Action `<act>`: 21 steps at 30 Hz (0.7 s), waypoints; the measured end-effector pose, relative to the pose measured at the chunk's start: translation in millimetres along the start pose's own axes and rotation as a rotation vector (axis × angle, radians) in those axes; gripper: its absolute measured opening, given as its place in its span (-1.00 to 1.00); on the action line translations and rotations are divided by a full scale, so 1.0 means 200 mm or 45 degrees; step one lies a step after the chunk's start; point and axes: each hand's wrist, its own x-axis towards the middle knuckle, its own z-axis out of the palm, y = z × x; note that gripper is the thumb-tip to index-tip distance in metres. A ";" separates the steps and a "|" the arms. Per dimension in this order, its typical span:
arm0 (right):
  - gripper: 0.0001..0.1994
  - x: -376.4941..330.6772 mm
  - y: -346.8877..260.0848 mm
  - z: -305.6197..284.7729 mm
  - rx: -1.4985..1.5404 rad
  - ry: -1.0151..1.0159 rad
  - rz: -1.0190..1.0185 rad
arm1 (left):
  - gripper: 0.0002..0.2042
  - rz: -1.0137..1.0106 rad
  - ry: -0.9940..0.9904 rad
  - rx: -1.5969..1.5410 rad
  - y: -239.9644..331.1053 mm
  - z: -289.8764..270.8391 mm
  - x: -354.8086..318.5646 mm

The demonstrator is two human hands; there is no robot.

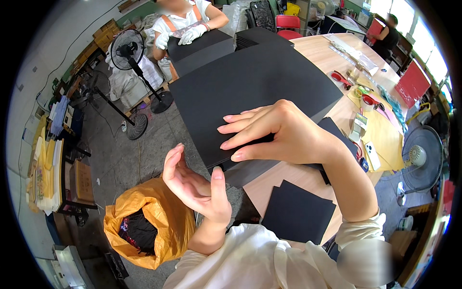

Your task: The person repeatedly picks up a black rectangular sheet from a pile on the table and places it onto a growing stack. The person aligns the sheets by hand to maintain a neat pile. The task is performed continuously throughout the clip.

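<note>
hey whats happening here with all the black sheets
A person at a wooden table presses their right hand flat, fingers spread, on a big stack of black sheets. Their left hand is raised open just off the stack's near edge, holding nothing. A smaller black sheet lies on the table near them, and an orange bag sits on the floor below. Across the table, another person in white gloves handles a second black stack.

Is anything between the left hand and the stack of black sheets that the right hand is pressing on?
Nothing visible. The left hand is open in the air just off the near corner of the black sheet stack, with only open space between them; the right hand lies flat on top.
</note>
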 end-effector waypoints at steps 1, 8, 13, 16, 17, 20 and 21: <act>-0.77 0.00 -0.01 0.00 0.010 -0.012 0.010 | -0.37 -0.004 0.005 -0.002 0.00 0.00 0.00; -0.70 -0.01 -0.02 0.00 0.006 -0.019 0.011 | -0.40 0.042 0.003 0.031 0.01 0.01 0.04; -0.72 -0.01 0.01 0.00 -0.113 0.044 -0.106 | -0.38 0.059 0.036 -0.013 0.01 0.02 0.05; -0.72 -0.01 0.01 0.01 -0.131 0.044 -0.125 | -0.38 0.065 0.042 -0.015 0.00 0.03 0.05; -0.73 -0.01 0.01 0.01 -0.132 0.043 -0.125 | -0.42 0.071 0.034 0.020 0.01 0.03 0.06; -0.74 -0.01 0.02 0.00 -0.069 0.040 -0.105 | -0.49 0.095 0.002 0.092 0.02 0.04 0.07; -0.74 0.00 0.02 0.00 -0.046 0.032 -0.095 | -0.49 0.111 -0.009 0.102 0.02 0.03 0.08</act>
